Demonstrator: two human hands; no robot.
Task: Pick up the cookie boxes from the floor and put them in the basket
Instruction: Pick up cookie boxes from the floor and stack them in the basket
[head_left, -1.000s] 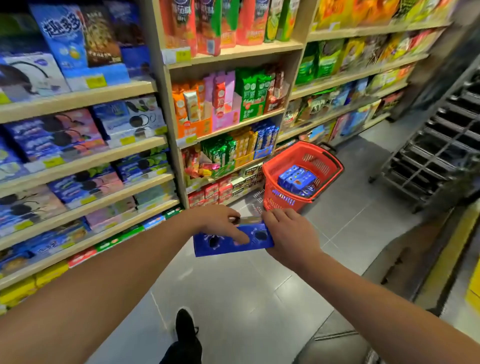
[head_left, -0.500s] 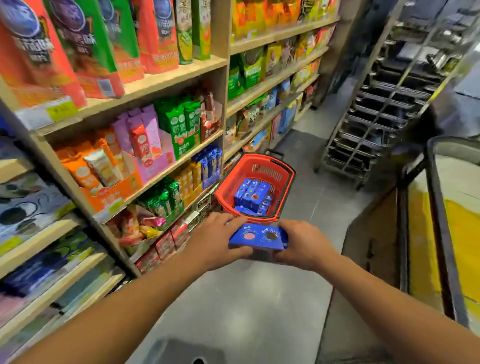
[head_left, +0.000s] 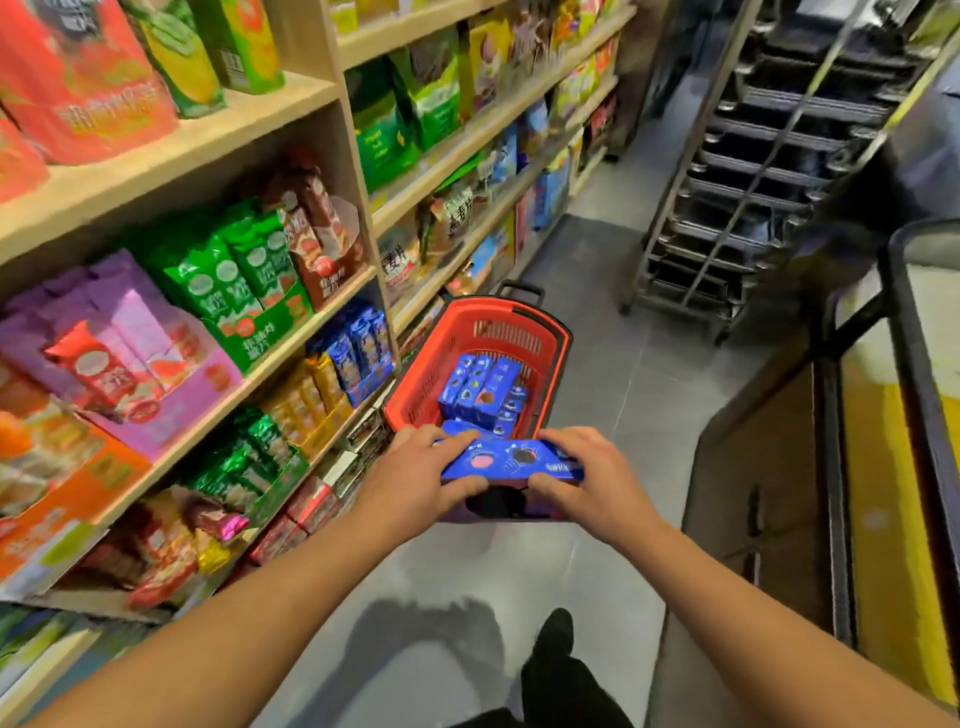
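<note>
I hold a flat blue cookie box (head_left: 511, 460) level between both hands, just over the near rim of the red basket (head_left: 558, 358). My left hand (head_left: 415, 475) grips its left end, thumb below and fingers on top. My right hand (head_left: 587, 475) grips its right end the same way. Several blue cookie boxes (head_left: 483, 387) lie stacked inside the basket, which stands on the grey floor beside the shelves.
Wooden shelves (head_left: 291, 332) packed with snack bags and boxes run along the left. A metal tray rack (head_left: 748, 197) stands at the far right. A black-framed chest cabinet (head_left: 893, 426) borders the aisle on the right. My dark shoe (head_left: 553, 639) is on the floor below.
I have walked up the aisle to the basket, which now fills more of the view. The box has gone from in front of the basket to just over its near rim.
</note>
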